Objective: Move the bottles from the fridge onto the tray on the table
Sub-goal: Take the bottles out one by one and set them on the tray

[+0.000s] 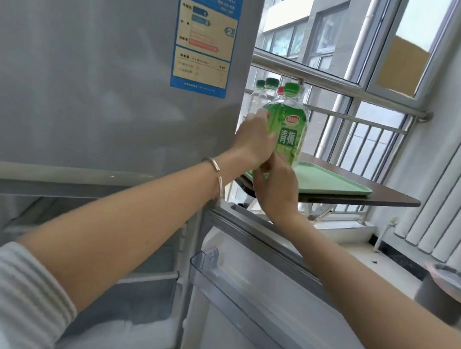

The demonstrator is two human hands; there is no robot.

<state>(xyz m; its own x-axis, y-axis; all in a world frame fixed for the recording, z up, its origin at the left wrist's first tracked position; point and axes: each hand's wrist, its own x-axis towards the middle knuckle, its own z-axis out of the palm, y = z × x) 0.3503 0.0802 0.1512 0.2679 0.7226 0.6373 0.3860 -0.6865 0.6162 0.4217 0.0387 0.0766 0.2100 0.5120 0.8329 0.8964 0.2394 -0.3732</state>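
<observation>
Head view: both hands grasp one green bottle [286, 124] above the tray's [330, 182] 9 o'clock end.
Left hand [255, 141] wraps its middle, right hand [275, 190] its base; green cap, green label. Three more capped bottles [265, 93] stand behind: two green caps, one red.

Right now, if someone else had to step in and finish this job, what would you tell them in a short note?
Left hand: wrapped around the side of the green-labelled bottle.
Right hand: gripping the same bottle at its base. Both hands hold it upright, over the near end of the green tray on the table.
Done: at least three other bottles stand behind it, probably already on the tray; their bases are hidden.
Left: set this bottle down on the tray. The lower fridge door is open; its visible shelf shows no bottles, but check the rest of the fridge.
</observation>
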